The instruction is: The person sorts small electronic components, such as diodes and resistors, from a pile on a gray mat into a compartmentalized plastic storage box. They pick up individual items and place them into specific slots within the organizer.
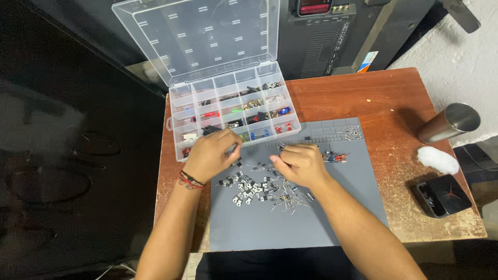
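Note:
A pile of small electronic parts with wire legs (257,189) lies scattered on a grey work mat (270,228). My left hand (212,154) hovers at the mat's far left edge, fingers pinched together near the front row of a clear compartment box (233,111); whether it holds a part is too small to tell. My right hand (301,165) rests over the pile with fingers curled, thumb and forefinger pinched at a small part. A red cord bracelet (189,180) is on my left wrist.
The box's clear lid (199,36) stands open at the back. A steel cup (448,123), a white wad (438,159) and a small black box (441,195) sit on the brown table (373,98) to the right. Dark equipment stands behind.

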